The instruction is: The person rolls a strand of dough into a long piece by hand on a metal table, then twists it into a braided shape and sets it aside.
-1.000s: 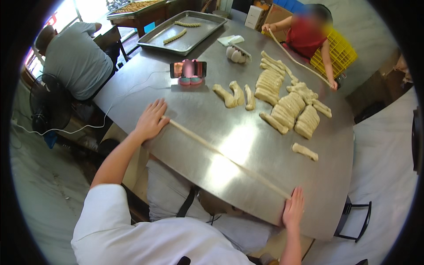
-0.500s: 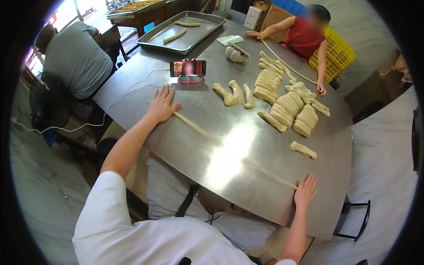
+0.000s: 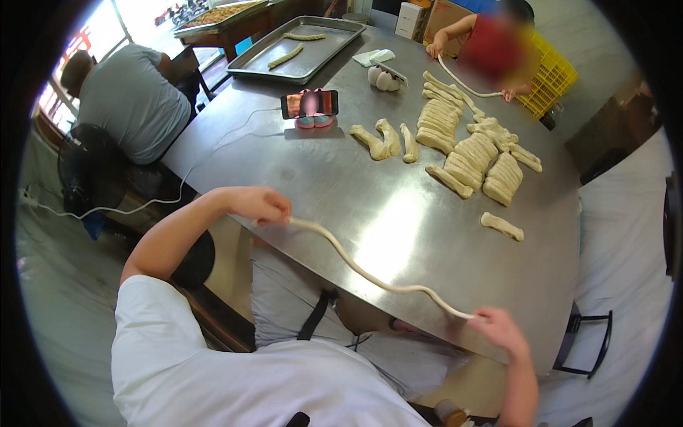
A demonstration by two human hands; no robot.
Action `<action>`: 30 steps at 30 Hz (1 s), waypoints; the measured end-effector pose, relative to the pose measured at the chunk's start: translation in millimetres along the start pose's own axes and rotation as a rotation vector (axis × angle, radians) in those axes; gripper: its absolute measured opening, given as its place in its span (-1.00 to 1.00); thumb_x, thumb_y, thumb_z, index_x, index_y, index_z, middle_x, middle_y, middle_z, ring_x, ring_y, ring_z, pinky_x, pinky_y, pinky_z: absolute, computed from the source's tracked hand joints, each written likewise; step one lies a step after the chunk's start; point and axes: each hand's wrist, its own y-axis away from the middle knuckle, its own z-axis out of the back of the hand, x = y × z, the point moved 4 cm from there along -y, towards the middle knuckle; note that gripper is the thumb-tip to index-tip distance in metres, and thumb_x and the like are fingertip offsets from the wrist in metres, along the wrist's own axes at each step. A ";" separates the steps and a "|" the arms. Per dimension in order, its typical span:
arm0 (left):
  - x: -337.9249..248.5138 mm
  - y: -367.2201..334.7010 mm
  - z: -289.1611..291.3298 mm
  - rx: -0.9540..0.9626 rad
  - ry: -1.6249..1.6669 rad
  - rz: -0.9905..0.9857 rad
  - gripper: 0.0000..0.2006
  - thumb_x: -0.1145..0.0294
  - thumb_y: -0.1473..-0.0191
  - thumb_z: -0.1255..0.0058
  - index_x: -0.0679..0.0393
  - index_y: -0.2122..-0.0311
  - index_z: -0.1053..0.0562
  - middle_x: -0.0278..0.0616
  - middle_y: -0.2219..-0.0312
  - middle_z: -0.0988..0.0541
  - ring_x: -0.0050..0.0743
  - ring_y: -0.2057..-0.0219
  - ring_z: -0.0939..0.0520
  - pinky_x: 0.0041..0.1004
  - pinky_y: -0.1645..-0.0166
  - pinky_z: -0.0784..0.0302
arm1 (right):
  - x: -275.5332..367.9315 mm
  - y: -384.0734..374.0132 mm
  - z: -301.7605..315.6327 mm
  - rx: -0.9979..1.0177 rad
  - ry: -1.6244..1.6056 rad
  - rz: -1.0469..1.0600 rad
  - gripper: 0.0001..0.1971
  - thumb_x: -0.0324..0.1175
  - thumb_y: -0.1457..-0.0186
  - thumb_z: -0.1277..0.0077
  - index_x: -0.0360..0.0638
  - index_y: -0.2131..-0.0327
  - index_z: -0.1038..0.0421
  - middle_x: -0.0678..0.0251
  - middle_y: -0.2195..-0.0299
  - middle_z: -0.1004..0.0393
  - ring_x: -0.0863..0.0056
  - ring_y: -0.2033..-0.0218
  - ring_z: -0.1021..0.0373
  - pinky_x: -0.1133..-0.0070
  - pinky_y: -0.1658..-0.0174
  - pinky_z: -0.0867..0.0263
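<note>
A long, thin dough rope (image 3: 363, 272) runs in a wavy line along the near edge of the steel table (image 3: 306, 171). Its left end is in my left hand (image 3: 265, 206), with the fingers curled closed round it. My right hand (image 3: 501, 329) pinches the other end near the table's lower right side. Beyond the rope lie several dough strips, stacked in rows (image 3: 470, 162). A single short dough piece (image 3: 502, 226) rests apart on the right, and a few bent dough strips (image 3: 373, 140) lie left of the rows.
A phone (image 3: 310, 104) on a stand trails a white cable (image 3: 206, 148). Behind it is a metal tray (image 3: 249, 66) with two twisted dough pieces. Across the table a person in red (image 3: 491, 50) holds another dough rope (image 3: 459, 80). Someone in grey (image 3: 131, 99) sits at the left.
My hands lay flat on the ends of a straight rope; now they grip those ends, and the rope has gone slack and nearer the edge. The person opposite drew their hands closer together.
</note>
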 end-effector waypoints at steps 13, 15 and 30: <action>78.0 32.7 155.3 -1.013 -0.822 0.297 -0.75 0.23 -0.19 -0.32 0.18 0.13 -0.74 0.00 0.10 -0.71 -0.03 0.20 -0.73 -0.09 0.12 -0.66 | -25.9 -39.2 -1.2 -0.371 0.246 0.012 -0.63 -0.13 -0.18 -0.30 -0.20 0.08 -0.67 0.04 0.06 -0.62 0.03 0.05 -0.53 0.23 -0.04 -0.46; -47.6 -4.6 101.1 -0.759 -0.210 -0.014 -0.60 0.28 -0.22 -0.31 0.10 -0.15 -0.67 -0.13 -0.15 -0.66 -0.24 0.04 -0.73 -0.22 0.04 -0.70 | 13.5 -42.1 -17.5 -0.426 0.448 0.186 -0.49 -0.21 -0.13 -0.33 -0.16 -0.13 -0.56 0.03 -0.18 -0.51 0.00 -0.23 -0.41 0.22 -0.24 -0.34; -38.5 -108.2 -130.2 -0.981 -0.462 -0.498 -0.79 0.35 -0.40 -0.08 0.20 -0.02 -0.58 -0.11 0.01 -0.61 -0.05 -0.04 -0.64 -0.16 -0.19 -0.55 | 11.2 -156.7 -27.2 -0.706 0.308 0.472 -0.72 -0.35 -0.27 -0.20 -0.15 -0.02 -0.52 0.16 -0.21 -0.55 0.05 -0.30 -0.39 0.18 -0.32 -0.29</action>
